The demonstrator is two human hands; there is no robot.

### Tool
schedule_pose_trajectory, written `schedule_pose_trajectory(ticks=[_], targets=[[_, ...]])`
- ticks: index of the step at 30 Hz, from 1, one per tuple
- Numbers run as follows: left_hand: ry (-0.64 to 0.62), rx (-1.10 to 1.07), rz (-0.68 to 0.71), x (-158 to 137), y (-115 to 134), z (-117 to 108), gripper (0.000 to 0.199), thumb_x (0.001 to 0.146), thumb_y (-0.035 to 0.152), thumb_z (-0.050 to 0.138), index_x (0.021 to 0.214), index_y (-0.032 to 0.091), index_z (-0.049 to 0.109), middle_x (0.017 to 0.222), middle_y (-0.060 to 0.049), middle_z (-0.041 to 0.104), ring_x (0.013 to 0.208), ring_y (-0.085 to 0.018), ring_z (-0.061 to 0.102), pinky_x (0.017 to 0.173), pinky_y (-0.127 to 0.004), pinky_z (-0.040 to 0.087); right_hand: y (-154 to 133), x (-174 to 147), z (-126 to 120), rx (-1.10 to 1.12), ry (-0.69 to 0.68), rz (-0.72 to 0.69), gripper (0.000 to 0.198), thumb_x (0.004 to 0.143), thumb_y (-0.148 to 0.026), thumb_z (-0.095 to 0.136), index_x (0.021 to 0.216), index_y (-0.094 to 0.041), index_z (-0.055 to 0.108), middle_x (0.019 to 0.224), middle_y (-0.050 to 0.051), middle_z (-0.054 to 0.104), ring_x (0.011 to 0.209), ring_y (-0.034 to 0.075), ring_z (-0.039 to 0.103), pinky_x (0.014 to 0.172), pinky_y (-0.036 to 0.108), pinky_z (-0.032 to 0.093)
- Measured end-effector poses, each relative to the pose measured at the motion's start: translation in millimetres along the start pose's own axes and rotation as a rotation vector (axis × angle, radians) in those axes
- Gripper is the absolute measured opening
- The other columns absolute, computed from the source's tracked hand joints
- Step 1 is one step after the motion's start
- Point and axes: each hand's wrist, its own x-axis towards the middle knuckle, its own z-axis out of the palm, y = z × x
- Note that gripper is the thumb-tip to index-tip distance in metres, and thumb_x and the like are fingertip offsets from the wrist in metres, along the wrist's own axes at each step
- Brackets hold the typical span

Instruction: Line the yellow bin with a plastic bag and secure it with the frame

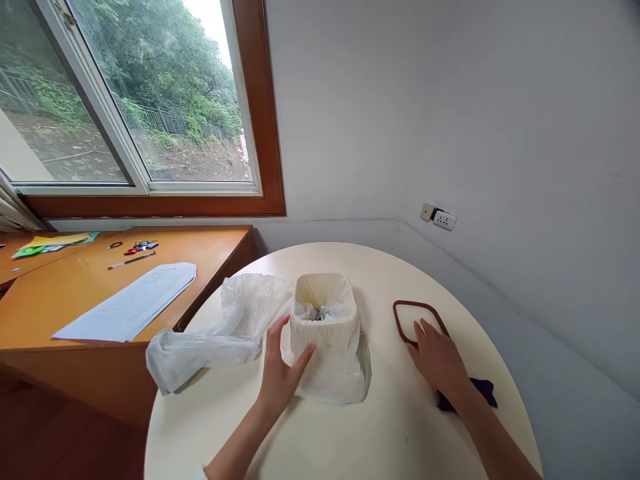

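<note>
A small bin (325, 363) stands upright on the round table, lined with a translucent white plastic bag (330, 330) folded down over its rim. Crumpled silvery stuff (319, 313) shows inside. My left hand (280, 367) is spread at the bin's near left corner, its thumb against the bag and fingers along the side. On the right lies a reddish-brown rounded rectangular ring (417, 304). Over its near edge is my right hand (437, 353), fingertips inside the ring and thumb at its corner; the hand hides part of that edge.
Left of the bin, a crumpled clear plastic bag (210, 350) spreads over the table (370, 440). A dark cloth-like piece (484, 390) lies under my right wrist. The wooden desk (215, 243) beside the table carries papers (133, 300), a pen (131, 261) and keys (143, 247).
</note>
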Motion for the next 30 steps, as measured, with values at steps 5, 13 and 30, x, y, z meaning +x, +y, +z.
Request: schedule_pose_trajectory(ticks=[5,13,30], targets=[[0.130,0.069,0.182,11.2,9.2,-13.4,0.032,0.080,0.018,0.056,0.111,0.025,0.052,0.117,-0.008,0.046,0.116,-0.023,0.044,0.098,-0.046,0.038,17.7,-6.9,9.6,-0.061,-0.172,0.032,0.050,0.087,-0.030,0.031,0.130,-0.009,0.043,0.138,0.013,0.039,0.125,0.025,0.039,0.099,0.039,0.034],[0.073,0.146,0.370,26.5,26.0,-17.3,0.022,0.082,0.012,0.053,0.098,0.025,0.061,0.118,-0.005,0.048,0.114,-0.021,0.047,0.101,-0.046,0.037,14.5,-7.7,11.4,0.014,-0.168,0.002,0.049,0.087,-0.031,0.028,0.128,-0.010,0.046,0.135,0.011,0.044,0.122,0.025,0.041,0.093,0.037,0.040],[0.031,0.088,0.371,21.5,25.7,-12.0,0.022,0.079,0.011,0.058,0.098,0.023,0.057,0.108,-0.005,0.056,0.111,-0.023,0.051,0.092,-0.041,0.046,8.3,-11.9,24.5,0.047,-0.011,-0.022,0.049,0.087,-0.035,0.031,0.124,-0.008,0.051,0.128,0.015,0.050,0.118,0.028,0.046,0.095,0.041,0.039]])
